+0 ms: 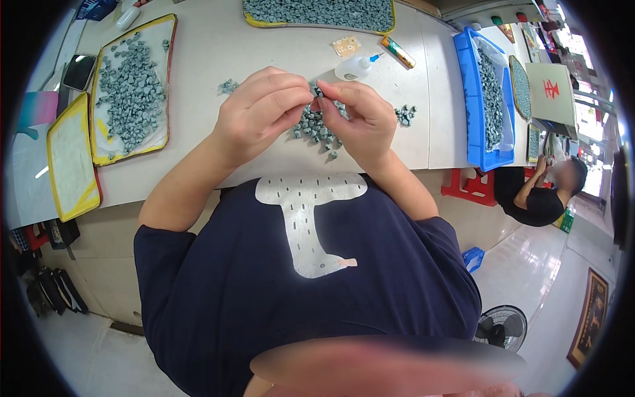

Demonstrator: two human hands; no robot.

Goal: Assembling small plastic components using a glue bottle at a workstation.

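Observation:
Over the white table, my left hand (268, 106) and my right hand (360, 116) meet fingertip to fingertip. Both are closed in a pinch. A small dark grey-green piece (317, 92) shows between the thumb and forefinger of my right hand. My left fingertips press together right beside it; what they hold is hidden. Beneath the hands lies a loose pile of similar grey-green pieces (321, 132), partly covered by my fingers. Smaller clusters lie to the right (405, 116) and behind my left hand (228, 86).
Beyond my hands stand a white squeeze bottle (354, 68) with a blue tip, an orange-and-green tube (398, 51) and a patterned packet (346, 45). Yellow-edged trays (170, 73) of pieces lie left and far. At right is a blue bin (472, 135); a person (539, 192) sits beyond.

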